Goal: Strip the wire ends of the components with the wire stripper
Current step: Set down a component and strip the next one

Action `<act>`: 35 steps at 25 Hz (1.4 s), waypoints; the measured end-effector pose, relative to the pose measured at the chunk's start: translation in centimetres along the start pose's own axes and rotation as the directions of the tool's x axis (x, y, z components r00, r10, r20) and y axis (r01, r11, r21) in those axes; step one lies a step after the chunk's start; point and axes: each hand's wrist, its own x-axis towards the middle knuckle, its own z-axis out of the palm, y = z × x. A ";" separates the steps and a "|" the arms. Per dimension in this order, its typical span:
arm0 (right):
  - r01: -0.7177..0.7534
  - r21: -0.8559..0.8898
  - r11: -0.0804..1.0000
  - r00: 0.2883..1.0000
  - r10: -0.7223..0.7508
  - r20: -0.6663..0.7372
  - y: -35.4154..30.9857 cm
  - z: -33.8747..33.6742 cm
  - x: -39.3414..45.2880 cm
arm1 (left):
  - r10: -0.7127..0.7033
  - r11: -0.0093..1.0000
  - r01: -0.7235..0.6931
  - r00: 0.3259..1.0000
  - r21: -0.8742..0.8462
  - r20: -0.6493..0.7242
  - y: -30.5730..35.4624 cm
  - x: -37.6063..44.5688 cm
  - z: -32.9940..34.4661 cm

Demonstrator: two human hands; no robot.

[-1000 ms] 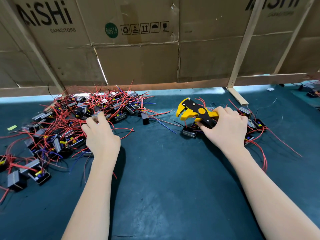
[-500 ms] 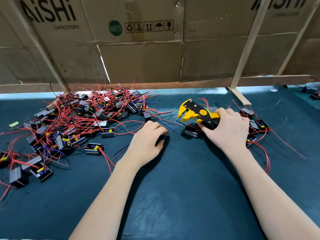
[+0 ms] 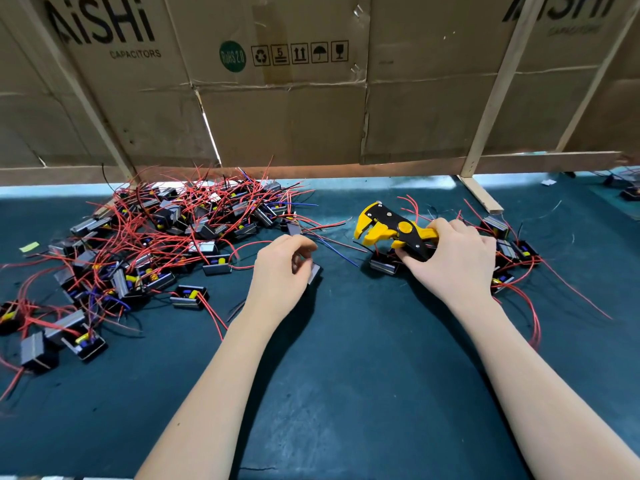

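My right hand grips the handles of a yellow and black wire stripper, whose jaws point left above the mat. My left hand holds a small black component at mid-table; its red and blue wires trail toward the stripper. A big pile of black components with red wires lies at the left. A smaller group of components sits behind my right hand, and one component lies just under the stripper.
The work surface is a dark teal mat. A cardboard wall on wooden struts closes the far side. A slanted wooden brace stands on the mat at the right rear.
My left hand left the pile, carried a component to the middle of the mat, and now lifts its fingers around it. The right hand with the stripper stayed almost still.
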 end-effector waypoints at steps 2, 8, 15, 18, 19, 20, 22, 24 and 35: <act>0.000 0.001 1.000 1.000 0.000 0.004 0.0 0.0 0.0 | 0.001 0.997 -0.004 0.999 0.079 0.048 -0.2 0.0 0.1; 0.006 0.002 1.000 1.000 -0.006 0.026 -0.1 -0.1 -0.1 | -0.079 0.971 0.049 0.990 0.233 0.120 -0.6 0.0 0.3; 0.016 0.002 1.000 0.999 -0.016 0.036 -0.1 -0.1 -0.1 | -0.072 0.980 0.046 0.989 0.195 0.131 -0.6 -0.2 0.4; 0.015 0.002 1.000 0.999 -0.015 0.037 -0.2 -0.1 -0.1 | -0.100 0.995 0.101 0.990 -0.002 0.096 -0.1 -0.1 0.3; 0.014 0.005 1.000 0.999 -0.015 0.034 -0.2 -0.1 -0.1 | -0.105 0.991 0.111 0.990 -0.069 0.095 0.1 -0.1 0.3; 0.013 0.007 1.000 0.999 -0.013 0.029 -0.1 -0.1 -0.1 | -0.110 0.982 0.125 0.988 -0.142 0.106 0.4 -0.1 0.2; 0.011 0.006 1.000 1.000 -0.011 0.025 -0.1 -0.1 -0.1 | -0.134 0.952 0.166 0.981 -0.256 0.137 0.8 -0.1 0.1; 0.009 0.004 1.000 1.000 -0.009 0.025 -0.1 -0.1 -0.1 | -0.151 0.939 0.190 0.977 -0.286 0.153 1.0 -0.1 0.1; 0.002 0.030 1.000 1.000 -0.002 -0.001 0.0 0.1 -0.1 | -0.050 0.997 0.043 0.993 -0.061 -0.106 0.2 -0.1 0.1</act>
